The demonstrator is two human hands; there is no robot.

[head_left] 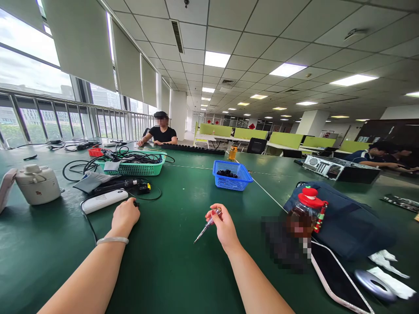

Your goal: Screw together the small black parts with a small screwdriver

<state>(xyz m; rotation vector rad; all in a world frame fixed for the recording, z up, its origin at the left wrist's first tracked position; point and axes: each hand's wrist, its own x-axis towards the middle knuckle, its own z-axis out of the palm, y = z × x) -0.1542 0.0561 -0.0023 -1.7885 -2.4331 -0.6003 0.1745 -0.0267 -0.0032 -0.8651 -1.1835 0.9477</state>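
My right hand is closed round a small clear-handled screwdriver, whose tip points down and left over the green table. My left hand, with a pale bangle on the wrist, is curled with its fingers pinched on a small black plug at the end of a black cable. Just left of that hand lies a white power strip. Whether the plug is in the strip is hidden by the fingers.
A blue basket with dark parts stands ahead; a green basket of cables sits at the left back. A white rice cooker is far left. A red-capped bottle, dark bag and phone lie right. People sit at the far side.
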